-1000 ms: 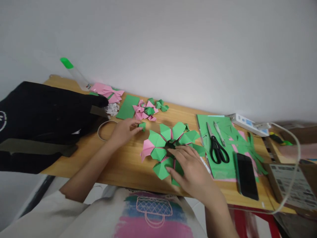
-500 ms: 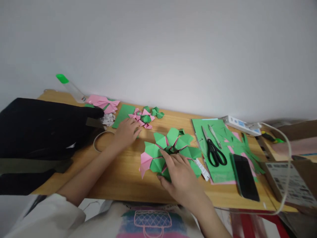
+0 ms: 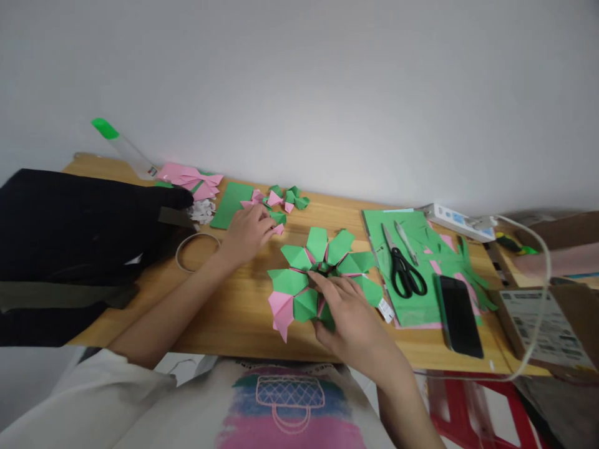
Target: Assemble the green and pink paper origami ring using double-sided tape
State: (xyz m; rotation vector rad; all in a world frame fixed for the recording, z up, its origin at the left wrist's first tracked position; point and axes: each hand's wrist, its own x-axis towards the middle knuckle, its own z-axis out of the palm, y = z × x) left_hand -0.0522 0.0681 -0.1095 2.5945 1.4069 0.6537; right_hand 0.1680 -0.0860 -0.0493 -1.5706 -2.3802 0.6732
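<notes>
A ring-shaped origami flower (image 3: 294,282) of folded green pieces, with one pink piece at its lower left, is near the middle of the table. My right hand (image 3: 350,315) grips its near right side, thumb below and fingers over the centre. Farther back, my left hand (image 3: 250,234) reaches to a small pile of folded pink and green paper pieces (image 3: 275,198). Its fingertips are closed at a pink folded paper piece (image 3: 279,229) on the pile's near edge. The fingers partly hide that piece.
Scissors (image 3: 401,268) and a craft knife (image 3: 406,242) lie on green paper sheets (image 3: 416,312) at right, beside a phone (image 3: 459,315). A power strip (image 3: 461,223) with a cable stands behind. At left are a tape ring (image 3: 178,254), black cloth (image 3: 84,231) and a green-capped bottle (image 3: 126,149).
My left hand has moved a little right, and its fingers have closed on the pink piece. The paper flower has turned slightly and looks tilted in my right hand. The view has shifted somewhat.
</notes>
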